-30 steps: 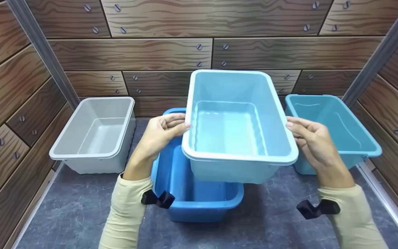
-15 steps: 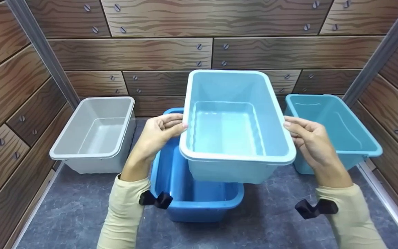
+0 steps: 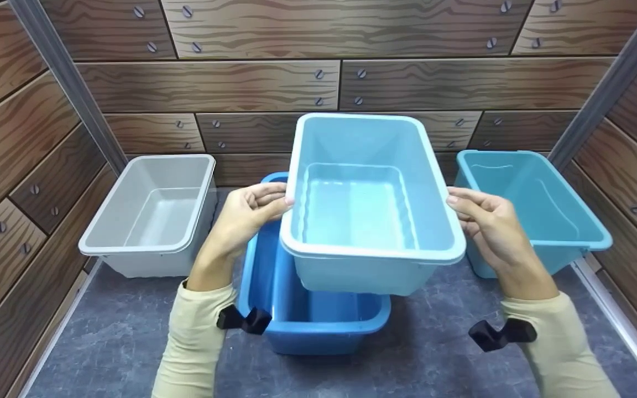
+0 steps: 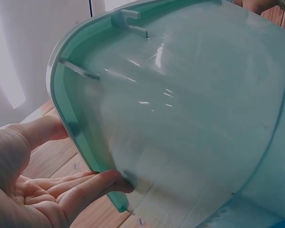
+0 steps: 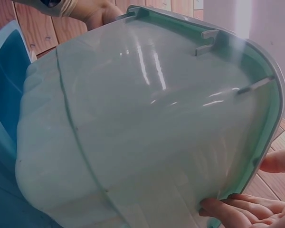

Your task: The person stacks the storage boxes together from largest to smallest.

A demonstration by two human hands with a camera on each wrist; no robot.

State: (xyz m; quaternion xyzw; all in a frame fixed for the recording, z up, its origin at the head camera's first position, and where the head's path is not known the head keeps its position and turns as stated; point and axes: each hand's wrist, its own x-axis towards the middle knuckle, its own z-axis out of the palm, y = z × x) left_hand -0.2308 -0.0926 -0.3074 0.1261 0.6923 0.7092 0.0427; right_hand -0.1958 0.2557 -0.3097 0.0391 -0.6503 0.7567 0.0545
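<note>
Between both hands hangs a light blue plastic bin (image 3: 360,207), raised above a darker blue bin (image 3: 324,334) that stands on the floor. My left hand (image 3: 238,218) pinches the rim on its left side, thumb above and fingers under the lip, as the left wrist view shows with the same bin (image 4: 180,104). On the opposite side my right hand (image 3: 495,229) pinches the rim in the same way; in the right wrist view its fingertips (image 5: 218,209) lie under the edge. The raised bin looks empty inside. It hides much of the darker blue bin.
A grey bin (image 3: 150,262) stands at the left. At the right, behind my right hand, is a teal bin (image 3: 539,210). Wood-patterned walls (image 3: 324,83) enclose the dark marbled floor (image 3: 130,342) at the back and sides.
Both hands have shifted slightly to the left, carrying the light blue bin with them. Its height looks about the same. The other bins have stayed in place.
</note>
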